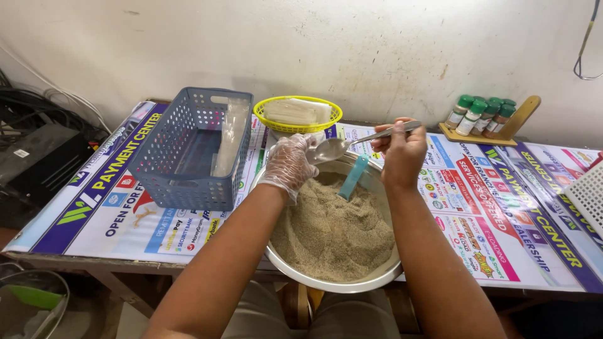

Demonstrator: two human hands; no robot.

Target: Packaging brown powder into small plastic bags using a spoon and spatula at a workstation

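Note:
A wide metal bowl [352,284] full of tan granular powder sits at the table's front edge. My left hand [290,164], in a clear plastic glove, hovers over the bowl's far rim with its fingers pinched around something small and clear that I cannot make out. My right hand [402,150], bare, grips the handle of a metal spoon [336,148] whose bowl points left and meets the gloved fingertips. A teal scoop handle [353,178] sticks up out of the powder between my hands.
A blue perforated plastic basket [188,157] with clear bags stands left of the bowl. Behind it is a yellow mesh basket [298,114] of white packets. A wooden rack of green-capped spice jars [482,117] stands at the back right. A printed banner [502,213] covers the table.

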